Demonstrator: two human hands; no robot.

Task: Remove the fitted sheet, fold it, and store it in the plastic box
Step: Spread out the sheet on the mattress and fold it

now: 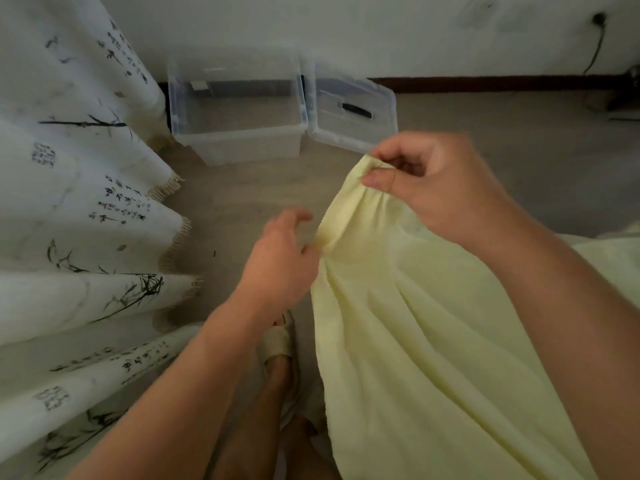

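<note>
One pale yellow fitted sheet (433,341) hangs across 3 to 6 o'clock. Printed curtain (86,202) folds fill 9 o'clock beside beige floor (242,202). At 11 o'clock the clear plastic box (235,112) stands open, its lid (349,109) beside it. Right hand (433,188), at 1 o'clock, pinches the sheet's gathered edge between thumb and curled fingers; left hand (280,258) touches the edge lower, fingers loosely bent, grip unclear.

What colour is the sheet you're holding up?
Plain pale yellow fabric fitted sheet, pinched by the right hand; shows best in the head view.
</note>
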